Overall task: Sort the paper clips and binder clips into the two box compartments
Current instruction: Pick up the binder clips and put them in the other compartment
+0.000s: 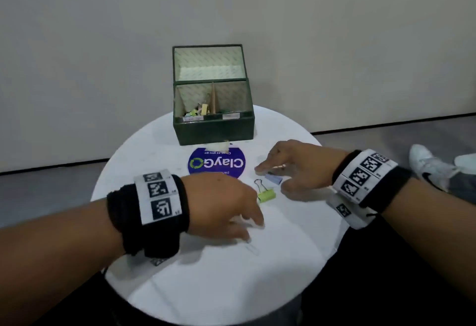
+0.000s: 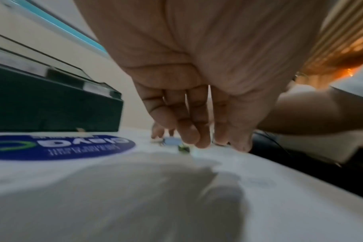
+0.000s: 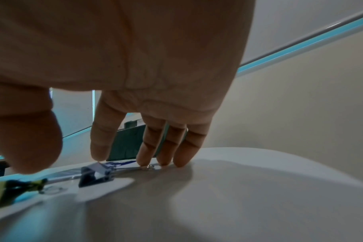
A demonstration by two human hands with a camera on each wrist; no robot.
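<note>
A dark green box (image 1: pixel 213 131) with its lid up stands at the table's far side, and a cardboard divider splits it into two compartments. Several coloured clips lie in the left one. I cannot see into the right one. A blue binder clip (image 1: pixel 275 178) and a green binder clip (image 1: pixel 266 195) lie on the table. My right hand (image 1: pixel 271 181) hovers spread over the blue binder clip (image 3: pixel 97 173), thumb and fingers apart, holding nothing. My left hand (image 1: pixel 251 227) reaches down with straight fingers (image 2: pixel 199 139) beside the green binder clip (image 2: pixel 183 148). A wire paper clip (image 1: pixel 252 248) lies just below it.
The round white table (image 1: pixel 231 287) carries a blue round sticker (image 1: pixel 216 162) in front of the box. A wall stands close behind. White shoes (image 1: pixel 432 168) rest on the floor at the right.
</note>
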